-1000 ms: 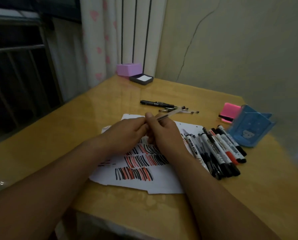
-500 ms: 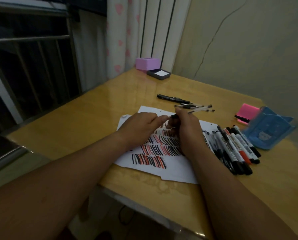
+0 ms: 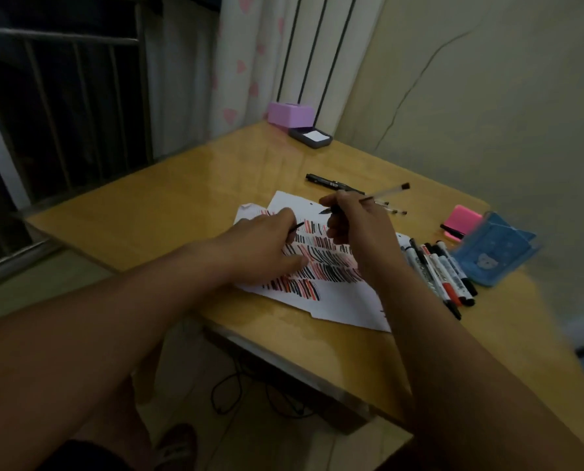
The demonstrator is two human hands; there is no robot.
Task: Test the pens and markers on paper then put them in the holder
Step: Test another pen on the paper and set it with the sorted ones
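The clear pen (image 3: pixel 385 192), uncapped, was gripped by the right hand (image 3: pixel 355 222) above the paper (image 3: pixel 338 300). The left hand (image 3: pixel 266 246), on the paper, pinched its cap (image 3: pixel 296 227). Many test strokes existed. Markers (image 3: pixel 443 273) right of the paper apparently awaited the holder (image 3: pixel 491 253) beyond them.

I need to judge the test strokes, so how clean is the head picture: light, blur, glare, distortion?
Head view: dim light; strokes on the paper read as red and black but soft. Head view: left hand and its pinched cap motion-smeared, right hand with the pen sharper. Head view: pale glare on the far table; wide-angle bending at the edges, holder blurred.
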